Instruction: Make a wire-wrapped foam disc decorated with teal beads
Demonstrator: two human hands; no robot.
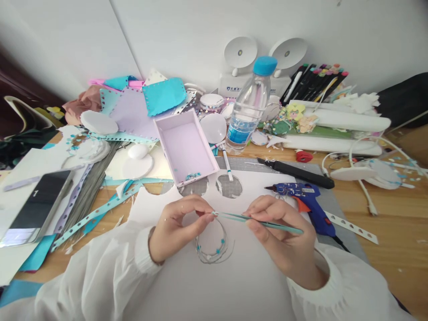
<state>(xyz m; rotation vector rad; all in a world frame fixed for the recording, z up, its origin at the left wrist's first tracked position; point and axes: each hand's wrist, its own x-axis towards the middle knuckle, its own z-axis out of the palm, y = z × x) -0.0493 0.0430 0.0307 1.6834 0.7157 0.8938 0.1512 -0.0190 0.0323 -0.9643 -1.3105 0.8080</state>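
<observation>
Between thumb and forefinger, my left hand pinches the top of a thin wire ring dotted with small blue and white pieces. One loose wire end curls off to its right. My right hand is closed on a pair of teal tweezers, whose tips point left and meet the ring beside my left fingertips. What exactly the tips grip is too small to make out. Below both hands spreads a white sheet with round holes cut in it. Behind them sits a lilac tray with small blue bits inside.
A water bottle stands behind the tray. On the right lie a blue glue gun and a black utility knife. Left are a phone, a bundle of grey wires and punched paper strips. Markers stand at the back.
</observation>
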